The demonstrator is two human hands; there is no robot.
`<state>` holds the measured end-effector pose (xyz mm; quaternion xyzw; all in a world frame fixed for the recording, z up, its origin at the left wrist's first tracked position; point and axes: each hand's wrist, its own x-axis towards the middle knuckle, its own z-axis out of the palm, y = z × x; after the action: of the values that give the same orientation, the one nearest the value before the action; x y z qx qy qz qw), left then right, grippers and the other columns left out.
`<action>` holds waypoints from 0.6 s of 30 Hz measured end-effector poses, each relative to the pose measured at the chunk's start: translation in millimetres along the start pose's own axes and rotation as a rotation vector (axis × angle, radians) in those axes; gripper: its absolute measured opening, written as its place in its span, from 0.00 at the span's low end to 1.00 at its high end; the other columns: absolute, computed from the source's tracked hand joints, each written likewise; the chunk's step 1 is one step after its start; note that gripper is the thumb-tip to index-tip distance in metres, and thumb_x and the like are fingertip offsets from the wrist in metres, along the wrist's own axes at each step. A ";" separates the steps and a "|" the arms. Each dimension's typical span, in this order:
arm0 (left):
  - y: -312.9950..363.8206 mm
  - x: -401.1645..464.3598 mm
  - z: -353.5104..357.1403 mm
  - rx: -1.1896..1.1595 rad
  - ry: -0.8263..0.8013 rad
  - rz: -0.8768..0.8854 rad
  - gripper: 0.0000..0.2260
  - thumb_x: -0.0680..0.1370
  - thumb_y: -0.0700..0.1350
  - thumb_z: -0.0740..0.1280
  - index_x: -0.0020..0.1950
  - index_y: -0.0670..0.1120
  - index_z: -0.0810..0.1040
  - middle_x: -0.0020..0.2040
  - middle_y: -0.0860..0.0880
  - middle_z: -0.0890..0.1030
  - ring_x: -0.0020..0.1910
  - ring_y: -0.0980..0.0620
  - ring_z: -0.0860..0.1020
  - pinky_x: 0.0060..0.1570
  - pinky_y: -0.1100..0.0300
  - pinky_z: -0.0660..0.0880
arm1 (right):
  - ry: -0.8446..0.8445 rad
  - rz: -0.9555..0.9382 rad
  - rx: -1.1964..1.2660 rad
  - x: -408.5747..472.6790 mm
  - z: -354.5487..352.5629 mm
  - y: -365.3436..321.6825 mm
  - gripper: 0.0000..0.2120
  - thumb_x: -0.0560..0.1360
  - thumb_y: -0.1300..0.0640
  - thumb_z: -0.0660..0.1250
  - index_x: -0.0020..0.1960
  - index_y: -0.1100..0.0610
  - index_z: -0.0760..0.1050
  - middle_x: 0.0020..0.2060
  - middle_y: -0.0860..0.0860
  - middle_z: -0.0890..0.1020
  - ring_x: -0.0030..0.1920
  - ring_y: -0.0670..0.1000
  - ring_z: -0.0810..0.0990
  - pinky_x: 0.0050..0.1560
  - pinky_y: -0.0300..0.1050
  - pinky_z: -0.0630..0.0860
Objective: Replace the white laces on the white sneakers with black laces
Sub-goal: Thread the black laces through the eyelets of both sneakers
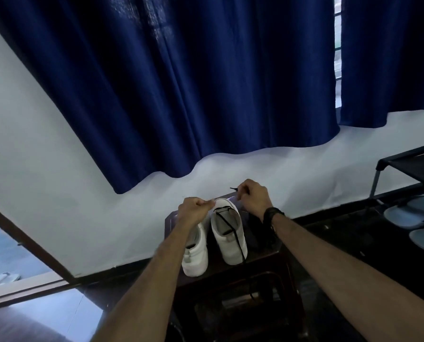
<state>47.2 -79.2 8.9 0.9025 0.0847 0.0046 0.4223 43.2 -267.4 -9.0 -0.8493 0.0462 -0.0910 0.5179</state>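
A black lace [230, 225] end is pinched by the right hand [252, 196]; the left hand [193, 208] is closed above the shoes [228, 233].

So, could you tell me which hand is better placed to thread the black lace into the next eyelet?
Probably the right hand: it pinches the black lace tip above the sneaker.

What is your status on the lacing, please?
Left hand and right hand each pinch a black lace end. Right sneaker partly laced. Nothing blocking.
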 end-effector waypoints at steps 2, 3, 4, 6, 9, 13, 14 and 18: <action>-0.6 8.1 10.0 0.098 -0.043 -0.018 0.14 0.72 0.57 0.73 0.37 0.47 0.82 0.39 0.51 0.81 0.45 0.50 0.79 0.47 0.58 0.75 | -0.046 -0.035 0.053 8.1 10.8 0.8 0.10 0.72 0.66 0.63 0.44 0.55 0.80 0.44 0.51 0.84 0.49 0.51 0.82 0.54 0.41 0.77; 0.4 9.0 14.2 0.157 -0.074 -0.013 0.13 0.73 0.55 0.72 0.42 0.45 0.83 0.41 0.50 0.80 0.44 0.50 0.78 0.43 0.60 0.73 | -0.085 -0.047 0.050 11.6 18.3 0.3 0.10 0.71 0.66 0.63 0.45 0.57 0.81 0.44 0.51 0.85 0.48 0.50 0.82 0.51 0.38 0.77; -0.7 11.6 18.3 0.207 -0.104 -0.005 0.12 0.74 0.52 0.71 0.48 0.43 0.83 0.43 0.48 0.80 0.44 0.50 0.78 0.42 0.61 0.72 | -0.115 -0.059 0.053 13.7 26.2 -1.8 0.10 0.71 0.67 0.63 0.45 0.58 0.82 0.43 0.52 0.85 0.46 0.50 0.82 0.49 0.37 0.78; -7.9 18.4 26.5 0.239 -0.160 0.030 0.15 0.74 0.52 0.65 0.54 0.44 0.82 0.49 0.48 0.82 0.51 0.48 0.80 0.49 0.60 0.74 | -0.152 -0.090 0.071 18.5 43.7 -0.8 0.10 0.70 0.67 0.65 0.39 0.55 0.81 0.40 0.53 0.85 0.44 0.51 0.83 0.51 0.45 0.80; -33.0 44.9 40.2 0.230 -0.195 0.032 0.19 0.68 0.54 0.59 0.47 0.44 0.82 0.46 0.46 0.84 0.50 0.45 0.82 0.53 0.52 0.77 | -0.176 -0.105 -0.024 22.5 61.1 6.9 0.09 0.69 0.62 0.66 0.35 0.49 0.79 0.40 0.50 0.85 0.44 0.51 0.83 0.49 0.48 0.80; -21.5 33.1 31.5 0.121 -0.168 -0.063 0.06 0.75 0.43 0.66 0.39 0.44 0.79 0.35 0.47 0.78 0.40 0.47 0.76 0.45 0.58 0.70 | -0.146 -0.129 -0.348 19.3 69.2 10.8 0.07 0.73 0.54 0.64 0.47 0.49 0.80 0.49 0.52 0.84 0.51 0.56 0.81 0.48 0.47 0.76; -24.0 35.5 30.2 0.083 -0.165 -0.093 0.07 0.76 0.40 0.66 0.38 0.45 0.77 0.36 0.48 0.77 0.40 0.49 0.74 0.46 0.58 0.70 | -0.138 -0.152 -0.424 19.3 71.9 11.3 0.09 0.74 0.53 0.63 0.50 0.50 0.80 0.50 0.53 0.83 0.52 0.57 0.81 0.49 0.47 0.76; -36.7 39.3 33.1 -0.064 -0.158 -0.162 0.03 0.63 0.42 0.68 0.34 0.45 0.75 0.36 0.46 0.75 0.40 0.49 0.71 0.44 0.55 0.67 | -0.096 -0.198 -0.627 17.1 83.5 11.2 0.12 0.78 0.55 0.59 0.57 0.52 0.79 0.55 0.54 0.81 0.55 0.58 0.80 0.50 0.46 0.75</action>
<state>83.1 -75.2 -42.9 0.8763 0.1237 -0.0981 0.4552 77.0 -202.8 -54.4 -0.9710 -0.0355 -0.0822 0.2215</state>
